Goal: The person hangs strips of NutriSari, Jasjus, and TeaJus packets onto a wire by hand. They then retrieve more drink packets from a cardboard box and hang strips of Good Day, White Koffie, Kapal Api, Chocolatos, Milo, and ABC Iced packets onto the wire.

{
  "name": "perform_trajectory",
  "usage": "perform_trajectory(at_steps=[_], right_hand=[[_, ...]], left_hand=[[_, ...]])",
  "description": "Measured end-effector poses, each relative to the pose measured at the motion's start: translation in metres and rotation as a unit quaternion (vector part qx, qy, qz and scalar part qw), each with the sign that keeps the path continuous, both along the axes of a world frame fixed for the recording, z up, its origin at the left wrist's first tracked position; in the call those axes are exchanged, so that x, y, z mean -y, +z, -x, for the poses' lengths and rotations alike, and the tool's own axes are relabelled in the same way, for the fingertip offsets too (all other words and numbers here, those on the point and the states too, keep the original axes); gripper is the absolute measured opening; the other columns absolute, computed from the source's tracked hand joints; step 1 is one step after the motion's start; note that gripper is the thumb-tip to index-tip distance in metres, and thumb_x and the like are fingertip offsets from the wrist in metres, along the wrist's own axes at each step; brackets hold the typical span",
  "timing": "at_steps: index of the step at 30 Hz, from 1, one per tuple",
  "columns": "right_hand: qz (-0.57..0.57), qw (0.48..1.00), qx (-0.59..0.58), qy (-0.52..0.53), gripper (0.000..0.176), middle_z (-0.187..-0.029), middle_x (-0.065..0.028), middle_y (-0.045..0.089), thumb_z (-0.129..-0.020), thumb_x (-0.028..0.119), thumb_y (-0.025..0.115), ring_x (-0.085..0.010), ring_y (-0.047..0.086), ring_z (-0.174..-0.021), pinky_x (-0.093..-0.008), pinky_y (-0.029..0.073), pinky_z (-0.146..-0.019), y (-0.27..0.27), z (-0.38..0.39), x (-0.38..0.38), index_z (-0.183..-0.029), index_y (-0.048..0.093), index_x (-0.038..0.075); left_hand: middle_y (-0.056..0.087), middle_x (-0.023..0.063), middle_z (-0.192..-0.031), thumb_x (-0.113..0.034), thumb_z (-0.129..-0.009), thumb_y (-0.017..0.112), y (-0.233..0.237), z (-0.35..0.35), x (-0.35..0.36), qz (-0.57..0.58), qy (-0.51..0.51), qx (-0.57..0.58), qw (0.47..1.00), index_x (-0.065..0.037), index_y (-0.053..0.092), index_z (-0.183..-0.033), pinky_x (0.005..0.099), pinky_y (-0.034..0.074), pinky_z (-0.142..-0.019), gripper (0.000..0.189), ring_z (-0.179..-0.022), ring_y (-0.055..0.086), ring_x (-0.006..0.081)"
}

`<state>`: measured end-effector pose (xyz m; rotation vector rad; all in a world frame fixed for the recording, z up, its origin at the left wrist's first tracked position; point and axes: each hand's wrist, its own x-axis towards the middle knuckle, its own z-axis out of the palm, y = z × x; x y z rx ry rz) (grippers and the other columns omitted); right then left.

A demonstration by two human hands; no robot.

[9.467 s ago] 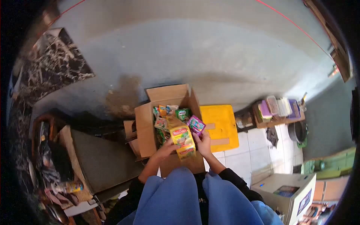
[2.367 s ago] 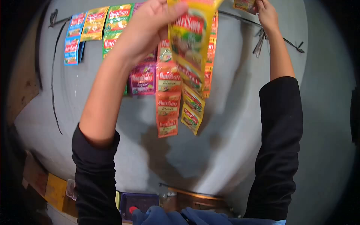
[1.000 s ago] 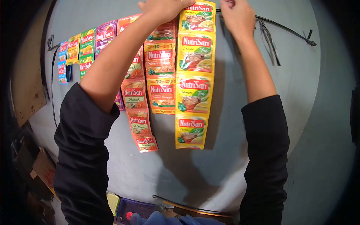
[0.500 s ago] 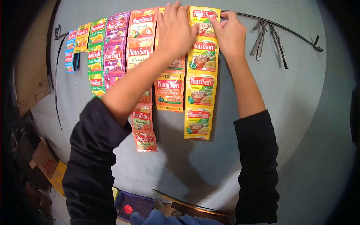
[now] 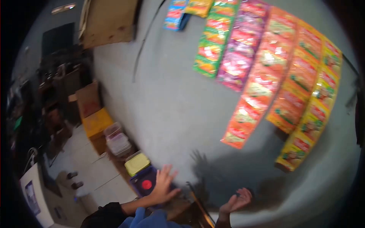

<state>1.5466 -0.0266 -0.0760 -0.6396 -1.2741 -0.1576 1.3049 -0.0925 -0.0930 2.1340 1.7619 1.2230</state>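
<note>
My left hand (image 5: pixel 162 187), fingers spread and holding nothing, is low in front of me beside the purple tray (image 5: pixel 137 180). In that tray lies a round red item (image 5: pixel 146 184). Lower right, my right hand (image 5: pixel 236 201) is off the wall, its fingers loosely curled and apart around nothing. Strips of drink sachets hang higher on the wall: a yellow strip (image 5: pixel 312 121) at the far right, a shorter orange strip (image 5: pixel 292 99) beside it, then a long orange-red strip (image 5: pixel 254 97), a purple strip (image 5: pixel 243 41) and a green strip (image 5: pixel 213 43). Motion blurs their print.
A short blue strip (image 5: pixel 174 15) hangs at the upper left near a brown board (image 5: pixel 110 22). Below stand a yellow-green lidded box (image 5: pixel 137 164), clear plastic containers (image 5: pixel 118 143) and a yellow carton (image 5: pixel 98 123). A white appliance-like object (image 5: pixel 36 193) stands lower left.
Both hands have left the top of the yellow strip and dropped low. My view has turned left and down, so the strips now appear at the upper right, tilted.
</note>
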Motion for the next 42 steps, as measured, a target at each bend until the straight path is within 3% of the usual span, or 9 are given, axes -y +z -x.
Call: perform_trajectory(at_steps=[2, 3, 9, 14, 17, 24, 27, 33, 42], right_hand=[[0.177, 0.968, -0.035, 0.175, 0.042, -0.102, -0.0133, 0.042, -0.077, 0.023, 0.049, -0.0174, 0.044, -0.083, -0.0304, 0.038, -0.075, -0.012, 0.061, 0.013, -0.108, 0.034, -0.002], [0.202, 0.944, -0.023, 0.261, 0.041, -0.103, -0.0132, 0.042, -0.078, 0.022, 0.048, -0.0167, 0.045, -0.082, -0.0291, 0.039, -0.073, -0.016, 0.088, 0.017, -0.109, 0.034, -0.002], [0.363, 0.742, 0.058, 0.560, 0.036, -0.100, -0.0114, 0.046, -0.081, 0.008, 0.047, -0.0128, 0.048, -0.078, -0.0249, 0.043, -0.065, -0.010, 0.267, 0.071, -0.113, 0.033, 0.002], [0.475, 0.673, 0.013, 0.567, 0.036, -0.097, -0.0100, 0.046, -0.082, 0.010, 0.048, -0.0117, 0.048, -0.075, -0.0234, 0.044, -0.063, -0.009, 0.412, 0.100, -0.114, 0.033, 0.005], [0.529, 0.612, -0.017, 0.588, 0.038, -0.100, -0.0107, 0.045, -0.081, 0.013, 0.050, -0.0127, 0.050, -0.077, -0.0242, 0.046, -0.061, -0.005, 0.486, 0.114, -0.115, 0.033, 0.006], [0.531, 0.584, 0.097, 0.606, 0.042, -0.102, -0.0107, 0.045, -0.079, 0.010, 0.055, -0.0126, 0.051, -0.077, -0.0243, 0.046, -0.062, -0.012, 0.602, 0.137, -0.114, 0.034, 0.005], [0.567, 0.524, 0.138, 0.620, 0.039, -0.101, -0.0108, 0.046, -0.078, 0.010, 0.056, -0.0115, 0.049, -0.078, -0.0253, 0.047, -0.063, -0.022, 0.648, 0.129, -0.111, 0.037, 0.005], [0.559, 0.459, 0.163, 0.671, 0.029, -0.097, -0.0070, 0.050, -0.080, 0.009, 0.053, -0.0106, 0.051, -0.078, -0.0242, 0.044, -0.066, -0.028, 0.758, 0.107, -0.107, 0.042, 0.005], [0.554, 0.327, 0.170, 0.747, 0.022, -0.095, -0.0077, 0.055, -0.082, 0.012, 0.050, -0.0098, 0.052, -0.076, -0.0235, 0.044, -0.066, -0.027, 0.919, 0.052, -0.102, 0.044, 0.003]], left_hand=[[0.019, 0.0189, -0.134, -0.016, -0.075, 0.056, -0.038, 0.058, 0.022, -0.001, 0.076, 0.214, 0.974, -0.005, 0.026, -0.128, 0.0451, 0.012, -0.101, 0.062, -0.126, 0.013, 0.0351], [0.022, 0.0143, -0.133, -0.006, -0.076, 0.055, -0.039, 0.083, 0.035, 0.005, 0.116, 0.282, 0.952, 0.001, 0.022, -0.128, 0.0335, 0.013, -0.102, 0.061, -0.126, 0.017, 0.0242], [0.025, 0.0174, -0.131, -0.013, -0.074, 0.054, 0.019, 0.212, 0.114, -0.131, 0.210, 0.283, 0.927, 0.001, 0.031, -0.122, 0.0386, 0.016, -0.101, 0.055, -0.124, 0.020, 0.0281], [0.029, 0.0188, -0.129, -0.013, -0.076, 0.053, 0.025, 0.325, 0.169, -0.072, 0.160, 0.193, 0.965, -0.001, 0.035, -0.119, 0.0396, 0.019, -0.099, 0.049, -0.122, 0.025, 0.0301], [0.038, 0.0180, -0.124, -0.011, -0.077, 0.051, 0.028, 0.390, 0.210, -0.024, 0.129, 0.259, 0.957, -0.001, 0.039, -0.116, 0.0385, 0.025, -0.097, 0.042, -0.116, 0.035, 0.0293], [0.039, 0.0145, -0.124, -0.011, -0.080, 0.050, -0.013, 0.493, 0.267, -0.029, 0.185, 0.475, 0.860, -0.001, 0.043, -0.112, 0.0357, 0.024, -0.098, 0.035, -0.117, 0.035, 0.0237], [0.033, 0.0135, -0.128, -0.010, -0.080, 0.049, -0.013, 0.523, 0.265, 0.013, 0.325, 0.462, 0.825, -0.004, 0.041, -0.115, 0.0370, 0.019, -0.100, 0.036, -0.121, 0.028, 0.0232], [0.028, 0.0126, -0.132, -0.010, -0.080, 0.048, -0.028, 0.610, 0.235, -0.021, 0.283, 0.473, 0.834, -0.009, 0.037, -0.119, 0.0400, 0.013, -0.101, 0.041, -0.125, 0.020, 0.0243], [0.026, 0.0121, -0.133, -0.013, -0.080, 0.050, 0.011, 0.748, 0.170, -0.048, 0.320, 0.456, 0.829, -0.007, 0.034, -0.121, 0.0387, 0.011, -0.101, 0.044, -0.126, 0.018, 0.0229]])
